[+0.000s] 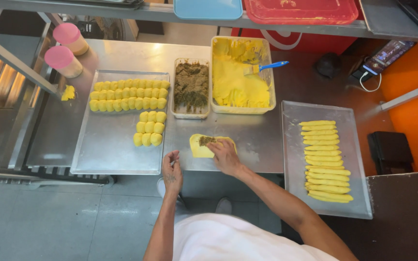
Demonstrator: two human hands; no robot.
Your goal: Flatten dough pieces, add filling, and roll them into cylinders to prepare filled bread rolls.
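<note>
Far left on the steel bench (238,128) stand two tubs with pink lids (66,48). Next comes a big tray (107,154) with rows of small yellow dough balls (129,95).

The left hand (171,170) rests at the bench edge, just beside that tray. Its fingers are curled in loosely. I cannot tell if it has anything in its grip.

Just to the right lies the flat yellow dough sheet (200,147) with a lump of dark green filling (206,140) on top. The right hand (224,155) lies open on the sheet and presses it, with nothing pinched in its grip.

I think a good way here is to keep the filling in the middle and fold the dough gently, so it does not tear or leak.

Behind the sheet sit a tub of green filling (190,87) and a bigger tub of yellow dough (240,77) with a blue-handled spatula (267,66). Far right, another tray (325,193) holds a row of long yellow rolls (325,159).
</note>
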